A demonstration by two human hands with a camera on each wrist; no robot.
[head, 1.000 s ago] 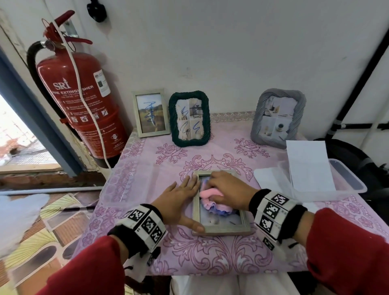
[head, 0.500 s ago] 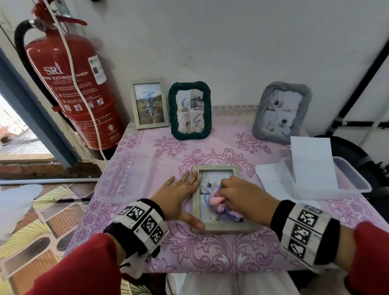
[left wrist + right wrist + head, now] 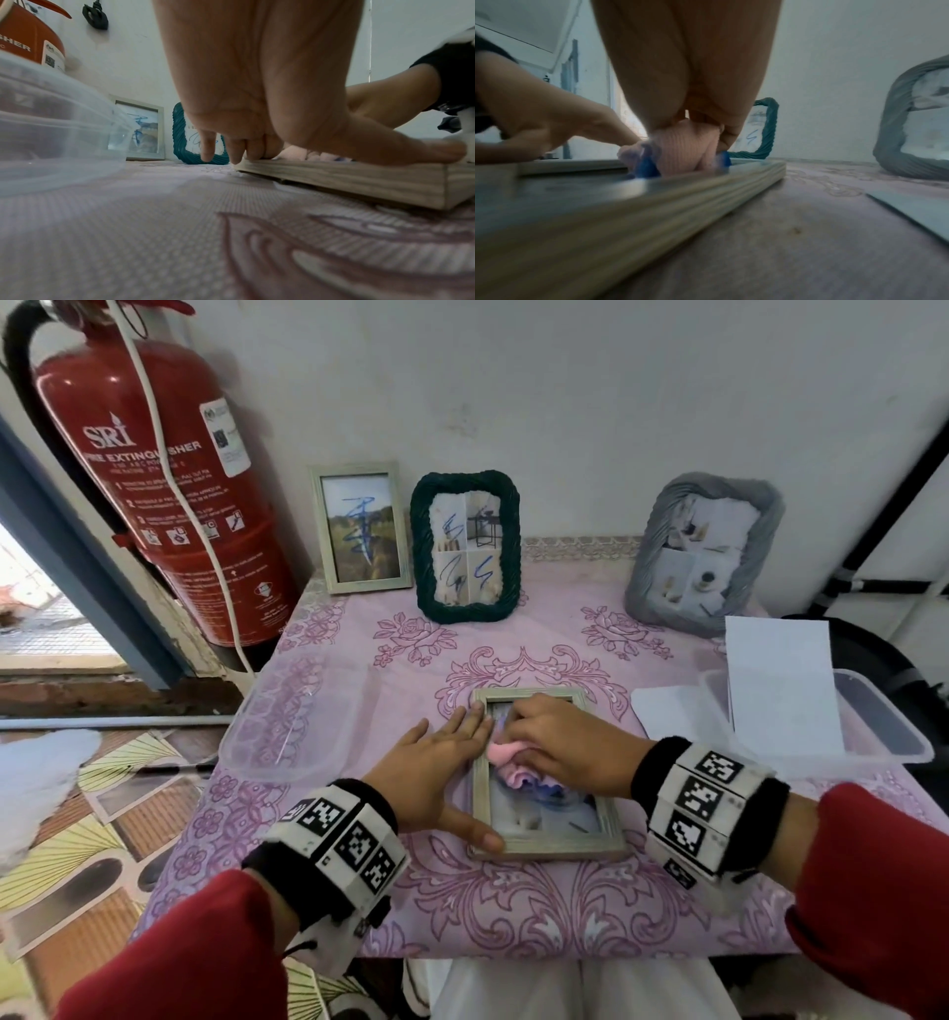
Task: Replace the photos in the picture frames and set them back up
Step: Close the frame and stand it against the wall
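A pale wooden picture frame (image 3: 560, 845) lies flat, glass up, on the pink floral tablecloth (image 3: 513, 906). My left hand (image 3: 441, 773) rests flat on its left rail, fingers straight and thumb on the near corner; the left wrist view shows the fingers (image 3: 239, 150) on the frame's edge (image 3: 359, 178). My right hand (image 3: 560, 742) grips a bunched pink and blue cloth (image 3: 506, 760) and presses it on the glass; in the right wrist view the cloth (image 3: 682, 152) sits under the curled fingers on the frame (image 3: 654, 199).
Against the wall stand a light wooden frame (image 3: 362, 526), a dark green rope frame (image 3: 464, 546) and a grey fabric frame (image 3: 703, 552). A clear tub (image 3: 298, 716) sits left, another tub with white sheets (image 3: 780, 690) right. A red extinguisher (image 3: 149, 469) hangs at the left.
My right hand has rubbed the cloth over the glass, from the upper part down to the middle and back up toward the left rail. The left hand has stayed on the frame.
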